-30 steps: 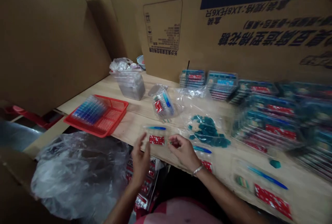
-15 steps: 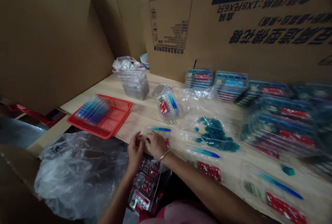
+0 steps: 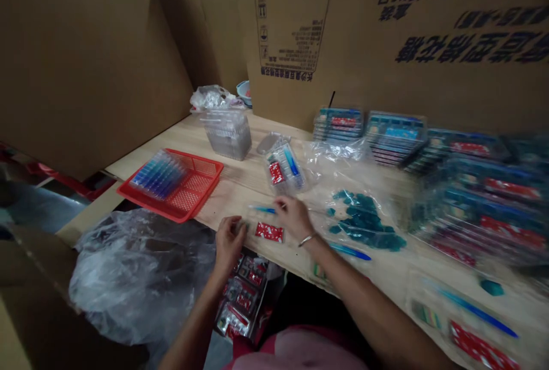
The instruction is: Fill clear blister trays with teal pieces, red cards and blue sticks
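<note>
On the near edge of the table, a clear plastic tray holds a red packet with white spots (image 3: 269,231) and a blue pen (image 3: 265,210). At the tray's left end is my left hand (image 3: 230,239), its thumb and fingers closed together beside a small greenish piece; what they grip is too small to make out. My right hand (image 3: 295,220) is over the tray's right end, fingertips pinched by the pen's tip. Whether it holds anything there is hidden. Another blue pen (image 3: 349,251) lies in a tray beneath my right forearm.
A red basket (image 3: 206,190) of blue pens stands left, with stacked clear trays (image 3: 227,132) behind. Teal pieces (image 3: 364,221) lie on a plastic bag. Filled packs (image 3: 484,198) are piled right. Cardboard (image 3: 291,95) walls the back. A plastic bag (image 3: 141,278) hangs below the left edge.
My right hand has moved away from my left, to the right and up toward the pen. The red packet between them is now uncovered. My left hand stays near the tray's left end.
</note>
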{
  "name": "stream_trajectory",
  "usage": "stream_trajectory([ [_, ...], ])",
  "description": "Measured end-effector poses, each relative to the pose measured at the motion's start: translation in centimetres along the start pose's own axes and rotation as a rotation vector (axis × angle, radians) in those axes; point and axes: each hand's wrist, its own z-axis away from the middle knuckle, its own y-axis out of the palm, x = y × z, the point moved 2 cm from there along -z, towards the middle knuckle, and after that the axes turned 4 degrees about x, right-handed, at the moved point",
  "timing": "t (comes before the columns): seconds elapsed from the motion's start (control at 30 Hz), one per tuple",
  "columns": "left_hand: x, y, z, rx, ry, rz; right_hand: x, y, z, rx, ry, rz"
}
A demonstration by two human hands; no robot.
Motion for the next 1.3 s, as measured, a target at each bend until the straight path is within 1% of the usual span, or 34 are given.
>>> stream_trajectory([
  [0.03,0.0,0.1,-0.1,-0.003,-0.001,-0.036,-1.3,-1.0,-0.5,-0.003,0.106,0.109],
  [0.1,-0.1,0.3,-0.4,-0.002,-0.005,-0.105,-3.3,-2.2,-1.4,-0.005,0.208,0.185],
  [0.17,-0.3,0.2,-0.9,0.014,-0.014,-0.149,-4.3,-2.4,-2.1,0.003,0.251,0.214],
  [0.27,-0.5,0.0,-1.6,0.045,-0.02,-0.179,-4.5,-1.8,-2.9,0.006,0.277,0.211],
  [0.37,-0.4,-0.4,-2.0,0.052,-0.02,-0.175,-4.7,-1.5,-3.2,0.022,0.266,0.165],
  [0.47,-0.2,-0.4,-2.1,0.059,-0.017,-0.157,-5.1,-1.7,-3.0,0.027,0.209,0.103],
  [0.57,-0.2,-0.2,-2.1,0.033,-0.017,-0.203,-4.9,-1.4,-2.9,0.029,0.16,0.044],
  [0.63,-0.1,-0.1,-2.2,0.015,-0.03,-0.23,-4.3,-0.9,-3.0,0.032,0.166,0.021],
  [0.77,-0.2,0.1,-2.2,0.029,-0.048,-0.25,-3.2,-0.3,-3.7,0.039,0.236,0.037],
  [0.83,-0.2,0.1,-2.2,0.02,-0.018,-0.273,-3.1,-0.3,-4.1,0.059,0.263,0.067],
  [0.9,-0.3,0.2,-2.2,-0.016,0.043,-0.32,-3.2,-0.3,-4.5,0.089,0.277,0.099],
  [0.97,-0.2,0.3,-2.3,-0.054,0.106,-0.374,-3.4,-0.3,-4.7,0.116,0.278,0.124],
  [1.03,-0.1,0.3,-2.4,-0.078,0.135,-0.403,-3.5,-0.3,-4.5,0.123,0.266,0.136],
  [1.1,0.0,0.4,-2.5,-0.085,0.133,-0.383,-3.5,-0.3,-4.2,0.107,0.238,0.133],
  [1.2,0.1,0.5,-2.4,-0.12,0.1,-0.295,-3.2,-0.7,-3.6,0.06,0.177,0.097],
  [1.3,0.4,0.4,-2.1,-0.168,0.086,-0.248,-3.1,-2.0,-2.3,0.004,0.105,0.039],
])
